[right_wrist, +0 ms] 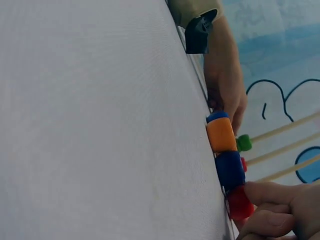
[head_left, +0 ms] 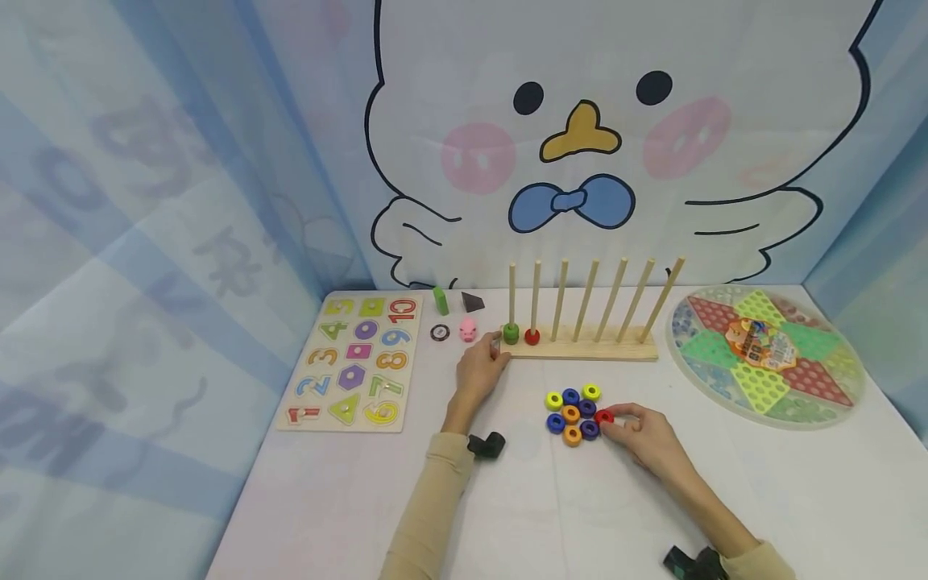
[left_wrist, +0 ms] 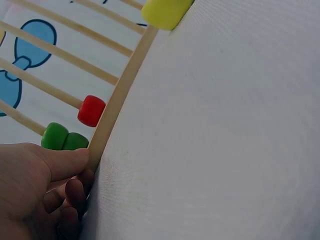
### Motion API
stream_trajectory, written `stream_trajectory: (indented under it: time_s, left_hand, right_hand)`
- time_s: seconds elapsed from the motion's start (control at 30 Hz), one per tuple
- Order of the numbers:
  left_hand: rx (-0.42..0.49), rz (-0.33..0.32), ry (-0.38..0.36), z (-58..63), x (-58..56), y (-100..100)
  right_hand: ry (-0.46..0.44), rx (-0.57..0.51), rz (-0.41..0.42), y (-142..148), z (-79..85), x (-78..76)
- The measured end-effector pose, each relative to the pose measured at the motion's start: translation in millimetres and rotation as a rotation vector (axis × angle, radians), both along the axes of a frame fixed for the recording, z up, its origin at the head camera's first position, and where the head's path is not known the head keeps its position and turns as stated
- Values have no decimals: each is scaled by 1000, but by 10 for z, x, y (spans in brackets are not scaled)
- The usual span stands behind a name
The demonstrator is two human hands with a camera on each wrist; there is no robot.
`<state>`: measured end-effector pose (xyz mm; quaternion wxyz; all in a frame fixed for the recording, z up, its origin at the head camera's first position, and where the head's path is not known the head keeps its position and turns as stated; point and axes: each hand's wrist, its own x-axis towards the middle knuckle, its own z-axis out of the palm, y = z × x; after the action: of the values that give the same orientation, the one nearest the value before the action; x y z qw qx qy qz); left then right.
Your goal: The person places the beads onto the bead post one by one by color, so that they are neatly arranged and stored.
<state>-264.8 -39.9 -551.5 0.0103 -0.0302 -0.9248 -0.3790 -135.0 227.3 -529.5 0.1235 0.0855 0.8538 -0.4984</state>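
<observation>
A wooden peg rack (head_left: pixel 587 348) with a row of upright pegs stands at the back middle of the table. My left hand (head_left: pixel 478 374) grips the left end of its base, thumb on top. Two green beads (left_wrist: pixel 56 136) are stacked on the leftmost peg, and a red bead (left_wrist: pixel 91 111) sits on the second. In front of the rack lies a cluster of ring-shaped beads in yellow, blue and orange (head_left: pixel 571 414). At the cluster's right edge my right hand (head_left: pixel 645 439) pinches a red bead (right_wrist: pixel 240 204) between thumb and fingers, low at the table.
A number and shape puzzle board (head_left: pixel 348 362) lies at the left. Beside it are a green block (head_left: pixel 441 301), a dark block (head_left: pixel 473 302), a round token (head_left: pixel 440 332) and a pink pig figure (head_left: pixel 468 329). A round star-patterned game board (head_left: pixel 768 358) lies at the right.
</observation>
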Motion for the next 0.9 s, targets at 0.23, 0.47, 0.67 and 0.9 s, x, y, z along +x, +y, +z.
stream_trajectory:
  time_s: [0.23, 0.47, 0.67, 0.9]
  left_hand:
    - [17, 5, 13, 19, 4, -8]
    - [5, 2, -5, -14, 7, -10]
    - [1, 10, -3, -9, 6, -15]
    - [-2, -11, 13, 30, 20, -6]
  right_hand:
    - [134, 91, 16, -69, 169, -133]
    - [285, 61, 55, -312, 622, -436]
    - [460, 62, 78, -572, 1138, -767]
    - [561, -51, 77, -795, 1593, -1014]
